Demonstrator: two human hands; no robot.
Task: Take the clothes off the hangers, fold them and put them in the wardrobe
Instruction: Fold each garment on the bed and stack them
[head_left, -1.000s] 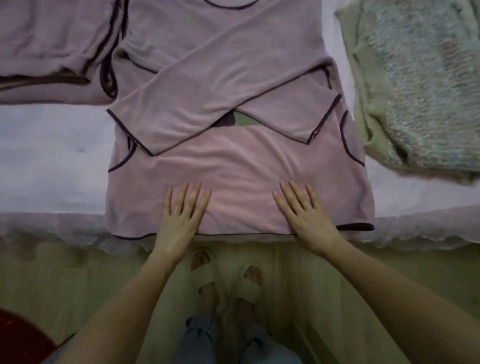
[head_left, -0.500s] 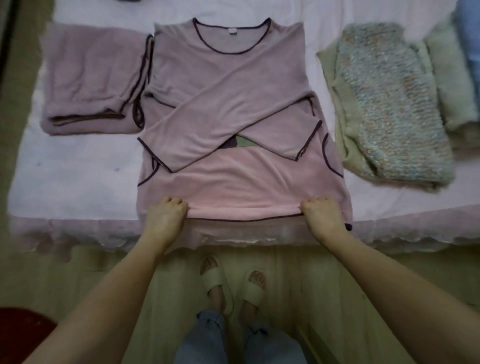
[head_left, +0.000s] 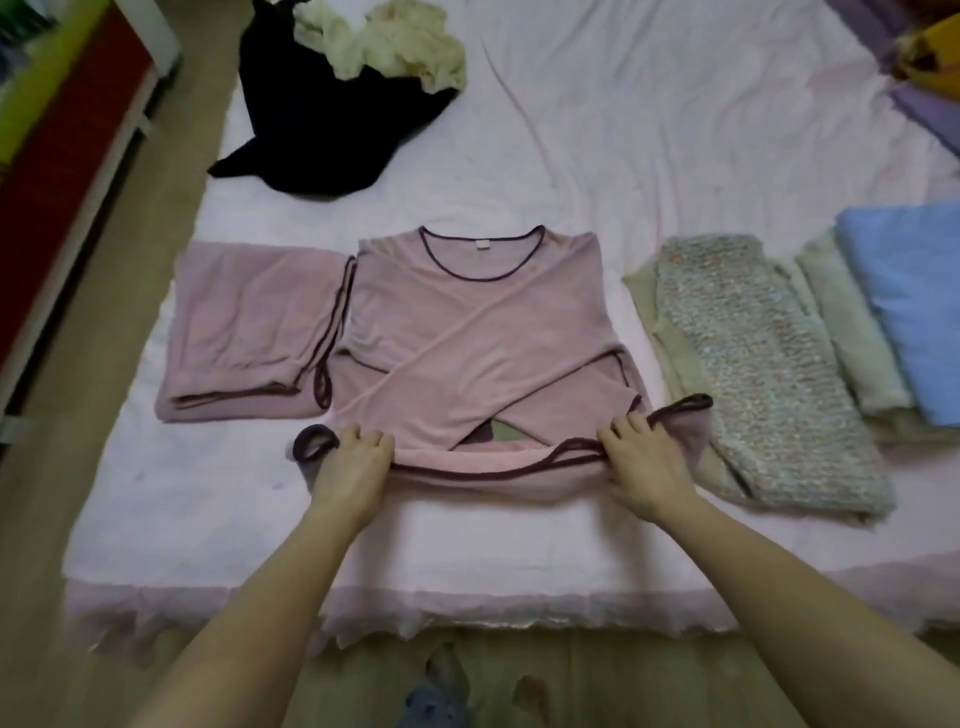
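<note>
A pink long-sleeved top (head_left: 467, 322) with dark piping lies flat on the bed, sleeves crossed over its front. Its bottom hem is lifted and turned up toward the collar. My left hand (head_left: 353, 467) grips the hem at the left corner. My right hand (head_left: 644, 467) grips the hem near the right corner. Folded pink trousers (head_left: 249, 332) lie just left of the top. A folded knitted sweater (head_left: 769, 374) lies to its right.
The pale pink bed sheet (head_left: 623, 145) covers the bed. A black garment (head_left: 332, 114) with a cream cloth (head_left: 395, 47) lies at the far left. Folded green and blue items (head_left: 904, 312) sit at the right. Wooden floor runs along the left and front.
My hands went from pressing flat on the top's lower part to gripping its hem, then carried the hem up over the body. My view pulled back and now shows more of the bed.
</note>
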